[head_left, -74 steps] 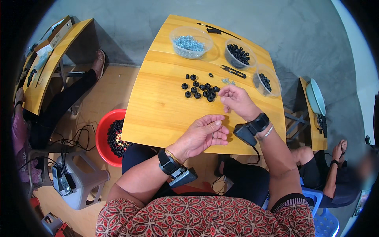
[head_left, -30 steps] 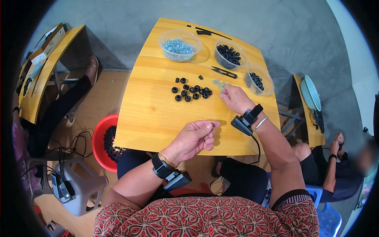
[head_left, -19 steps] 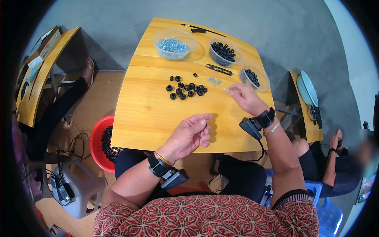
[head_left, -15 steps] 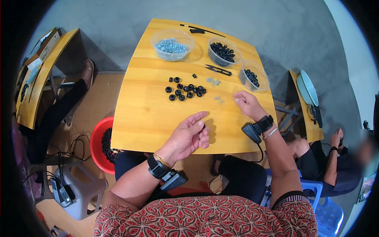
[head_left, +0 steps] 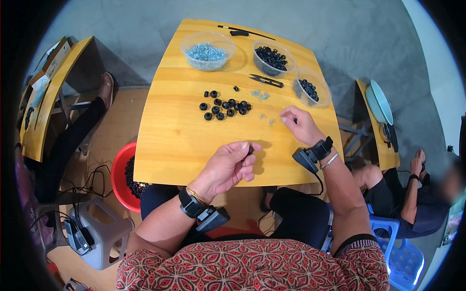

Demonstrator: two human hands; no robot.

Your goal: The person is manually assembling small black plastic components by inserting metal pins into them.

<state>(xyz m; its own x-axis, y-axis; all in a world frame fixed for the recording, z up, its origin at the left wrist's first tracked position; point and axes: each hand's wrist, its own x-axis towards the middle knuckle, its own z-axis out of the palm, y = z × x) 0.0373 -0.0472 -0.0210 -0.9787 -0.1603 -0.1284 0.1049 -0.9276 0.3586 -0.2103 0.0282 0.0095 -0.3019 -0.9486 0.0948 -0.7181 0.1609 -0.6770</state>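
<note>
My left hand [head_left: 227, 164] is over the near part of the yellow table [head_left: 170, 150], its thumb and forefinger closed on a small black bead [head_left: 250, 151]. To its right, my right hand [head_left: 298, 124] has its fingertips pinched together just above the table; whatever they hold, if anything, is too small to make out. Beside those fingertips lie a few tiny silvery pieces [head_left: 262, 116]. A larger scatter of similar bits [head_left: 259, 95] is farther back. Left of these is a loose group of several round black beads [head_left: 216, 110].
Clear bowls hold light-blue bits [head_left: 206, 52], black pieces [head_left: 272, 58] and black beads [head_left: 308, 90]. Black thread snips [head_left: 266, 81] lie in front of them. A thin rod [head_left: 246, 32] is at the far edge. A red basin [head_left: 120, 179] stands below left. Other people sit on both sides.
My left thumb and forefinger have come together, and the black bead now shows between them. My right hand has shifted slightly left and nearer, its fingertips pinched. The whole view has tilted a little.
</note>
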